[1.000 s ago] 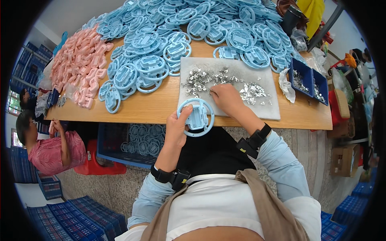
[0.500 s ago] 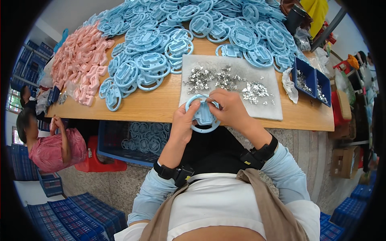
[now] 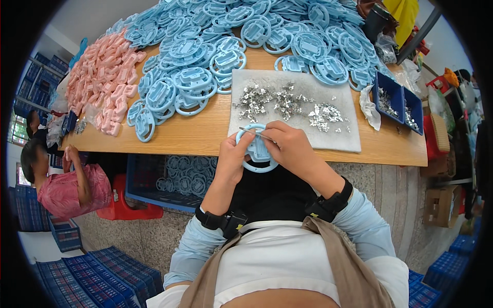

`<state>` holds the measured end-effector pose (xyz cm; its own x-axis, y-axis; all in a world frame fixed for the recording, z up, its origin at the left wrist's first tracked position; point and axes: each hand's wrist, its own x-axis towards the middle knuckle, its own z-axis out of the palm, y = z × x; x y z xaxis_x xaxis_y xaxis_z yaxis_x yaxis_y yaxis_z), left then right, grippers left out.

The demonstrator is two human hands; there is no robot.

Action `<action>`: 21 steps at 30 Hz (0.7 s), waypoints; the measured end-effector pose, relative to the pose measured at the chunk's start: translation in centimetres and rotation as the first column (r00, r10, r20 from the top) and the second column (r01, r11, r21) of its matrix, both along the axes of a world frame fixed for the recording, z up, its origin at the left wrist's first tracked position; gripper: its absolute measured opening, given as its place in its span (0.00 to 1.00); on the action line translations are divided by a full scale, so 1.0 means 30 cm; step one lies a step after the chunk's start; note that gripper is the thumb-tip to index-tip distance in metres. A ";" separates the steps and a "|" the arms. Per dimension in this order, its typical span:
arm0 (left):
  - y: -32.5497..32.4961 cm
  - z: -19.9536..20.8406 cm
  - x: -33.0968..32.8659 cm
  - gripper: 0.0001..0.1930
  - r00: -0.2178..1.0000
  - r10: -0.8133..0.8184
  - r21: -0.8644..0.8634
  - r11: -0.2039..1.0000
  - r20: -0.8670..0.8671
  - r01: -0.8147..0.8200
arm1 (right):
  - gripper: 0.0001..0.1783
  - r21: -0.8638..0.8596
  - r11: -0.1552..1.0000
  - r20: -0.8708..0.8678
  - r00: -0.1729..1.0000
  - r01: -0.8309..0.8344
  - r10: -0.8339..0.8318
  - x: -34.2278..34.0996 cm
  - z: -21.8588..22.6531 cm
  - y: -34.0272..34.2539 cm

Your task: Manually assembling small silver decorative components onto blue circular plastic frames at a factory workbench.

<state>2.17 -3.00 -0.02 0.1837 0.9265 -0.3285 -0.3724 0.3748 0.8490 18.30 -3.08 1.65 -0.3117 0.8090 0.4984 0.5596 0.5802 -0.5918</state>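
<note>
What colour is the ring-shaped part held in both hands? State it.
Light blue: the ring-shaped part shows best in the head view.

Looks like a small assembly workshop, not a home. The long wooden workbench [image 3: 205,134] is buried in heaps of identical blue plastic rings [image 3: 246,36] and pink plastic parts [image 3: 102,77], with small metal clips [image 3: 287,102] on a grey mat, parts bins [image 3: 394,97], and stacked blue crates [image 3: 92,277] on the floor.

We see a brown cardboard box [image 3: 446,197] on the floor right of the counter [image 3: 205,134], and crumpled clear plastic bags [image 3: 387,49] at the counter's far right; no labels, signs or screens.
</note>
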 end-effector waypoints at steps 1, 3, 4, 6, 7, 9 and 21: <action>0.001 -0.002 0.002 0.09 1.000 0.000 0.000 1.000 0.008 0.000 | 0.07 0.001 1.000 -0.043 0.999 0.015 -0.015 0.000 -0.005 0.001; 0.002 -0.004 0.007 0.10 1.000 0.002 0.001 1.000 0.023 -0.002 | 0.07 0.000 0.999 -0.129 0.991 0.044 -0.044 -0.004 -0.019 0.003; 0.002 0.002 0.009 0.10 1.000 0.005 0.003 1.000 0.018 -0.005 | 0.07 -0.047 0.997 -0.131 0.989 0.058 -0.063 -0.004 -0.014 0.002; 0.000 0.021 0.012 0.10 1.000 0.012 0.006 1.000 0.008 -0.012 | 0.07 -0.140 0.987 -0.134 0.986 0.082 -0.101 -0.006 0.004 -0.003; -0.001 0.021 0.011 0.10 1.000 0.007 0.014 1.000 -0.016 -0.007 | 0.08 -0.118 0.988 -0.102 0.988 0.100 -0.112 -0.009 0.000 -0.009; -0.004 0.022 0.006 0.10 0.998 -0.001 0.031 1.000 -0.064 0.003 | 0.08 -0.070 0.989 -0.038 0.990 0.134 -0.136 -0.022 -0.011 -0.031; -0.023 0.037 0.004 0.11 1.000 0.017 0.035 0.999 -0.014 -0.016 | 0.21 -0.576 0.817 -0.371 0.898 -0.024 -0.235 -0.009 -0.024 0.004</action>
<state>2.30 -3.68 1.11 0.1640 0.9404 -0.2979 -0.3664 0.3384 0.8667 18.03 -2.96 0.93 -0.0808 0.9966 0.0126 0.2294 0.0309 -0.9728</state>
